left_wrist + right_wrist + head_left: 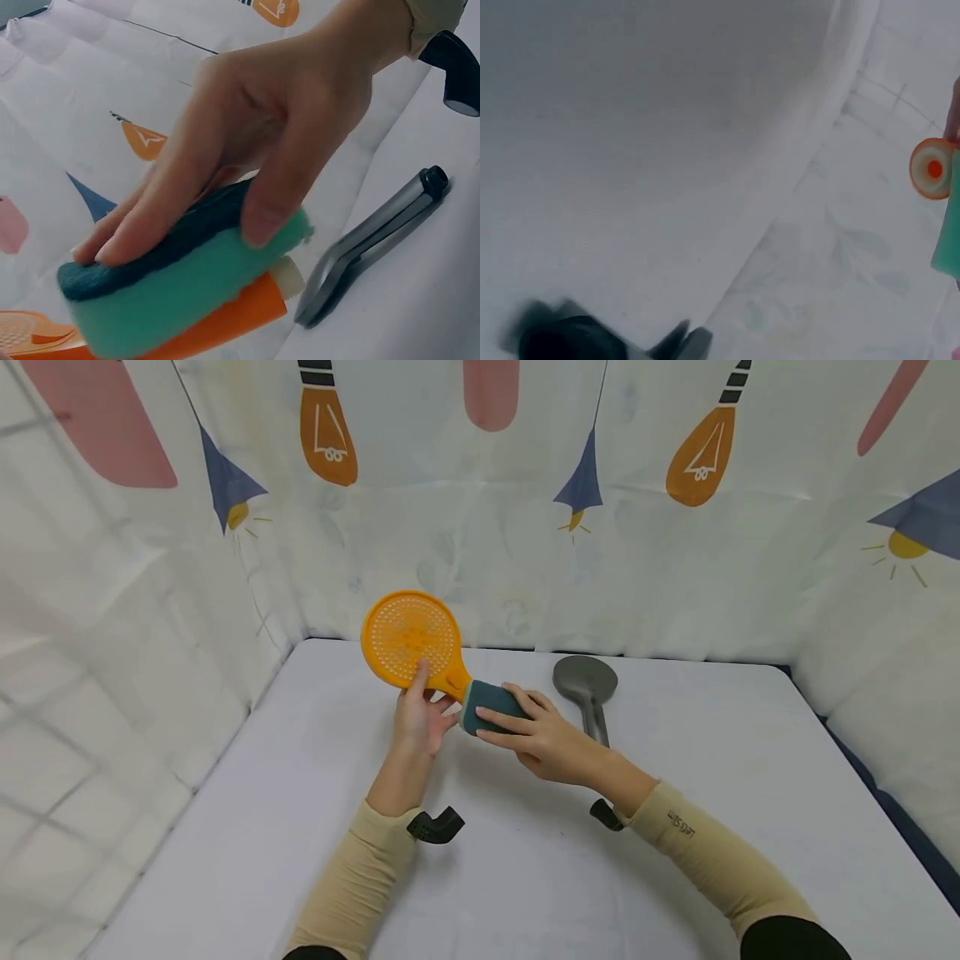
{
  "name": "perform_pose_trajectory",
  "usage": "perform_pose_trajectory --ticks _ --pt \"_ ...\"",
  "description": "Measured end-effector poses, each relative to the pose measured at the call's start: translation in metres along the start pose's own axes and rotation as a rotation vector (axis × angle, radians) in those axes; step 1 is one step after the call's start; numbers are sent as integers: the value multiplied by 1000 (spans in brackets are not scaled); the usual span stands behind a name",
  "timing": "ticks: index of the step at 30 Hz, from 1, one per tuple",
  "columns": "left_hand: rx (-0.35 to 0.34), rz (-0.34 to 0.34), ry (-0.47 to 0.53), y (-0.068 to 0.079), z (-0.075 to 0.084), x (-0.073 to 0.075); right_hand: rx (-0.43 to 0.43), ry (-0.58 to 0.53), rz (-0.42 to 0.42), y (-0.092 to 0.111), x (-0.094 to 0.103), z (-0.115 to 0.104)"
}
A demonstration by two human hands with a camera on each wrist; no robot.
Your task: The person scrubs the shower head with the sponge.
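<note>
My left hand [418, 727] holds an orange skimmer [411, 631] near its round, perforated head, the thumb lying over the rim. My right hand [553, 742] grips a sponge [489, 700] with a dark green scouring face and paler green foam. The sponge lies along the skimmer's handle, covering most of it in the head view. In the left wrist view the foam side of the sponge [172, 307] rests on the orange handle [232, 315], whose pale end sticks out. The right wrist view catches only the handle's round end [931, 169] and the sponge's edge [949, 232].
A dark grey ladle [585, 678] lies on the white table [525, 877] beyond the right hand, its handle partly hidden by the right forearm. Patterned white cloth walls [450, 535] enclose the back and sides. Black wrist camera mounts [437, 827] stick out from the sleeves.
</note>
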State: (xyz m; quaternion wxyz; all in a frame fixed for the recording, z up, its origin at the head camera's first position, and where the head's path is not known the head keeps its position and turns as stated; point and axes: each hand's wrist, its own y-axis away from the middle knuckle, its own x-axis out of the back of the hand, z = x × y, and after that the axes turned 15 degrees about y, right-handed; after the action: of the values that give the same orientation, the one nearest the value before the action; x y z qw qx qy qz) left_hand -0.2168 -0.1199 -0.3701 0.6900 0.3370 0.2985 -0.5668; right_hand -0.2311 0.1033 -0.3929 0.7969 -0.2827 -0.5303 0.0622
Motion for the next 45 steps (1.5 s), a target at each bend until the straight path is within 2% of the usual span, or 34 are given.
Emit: perform_pose_trajectory --ticks 2,7,11,17,19,21,25,29,32,38,43,45 --pt "-13 -17 15 -1 3 1 -21 -76 26 8 0 4" --pt "-14 -50 36 -2 4 2 -153 -340 100 15 -4 11" --pt "21 -71 28 -2 -1 2 -258 -455 106 5 -6 11" --pt "83 -121 2 2 -13 1 -548 -643 108 -16 0 1" --pt "82 -121 2 3 -15 0 -598 -685 117 -21 3 -1" --pt "67 -114 5 4 -14 -1 -586 -687 114 -24 5 -1" --pt "37 -83 16 4 -9 -2 -465 -639 77 -22 8 3" --pt "19 -46 37 1 -2 -1 -357 -600 13 -11 13 6" --pt "13 -35 50 0 2 1 -319 -601 -14 0 15 9" --pt "32 -56 32 -2 2 2 -370 -637 13 11 8 1" --pt "79 -119 -28 -3 -7 2 -459 -606 86 4 0 -8" --pt "94 -125 -51 -3 -11 3 -511 -602 95 0 -2 -10"
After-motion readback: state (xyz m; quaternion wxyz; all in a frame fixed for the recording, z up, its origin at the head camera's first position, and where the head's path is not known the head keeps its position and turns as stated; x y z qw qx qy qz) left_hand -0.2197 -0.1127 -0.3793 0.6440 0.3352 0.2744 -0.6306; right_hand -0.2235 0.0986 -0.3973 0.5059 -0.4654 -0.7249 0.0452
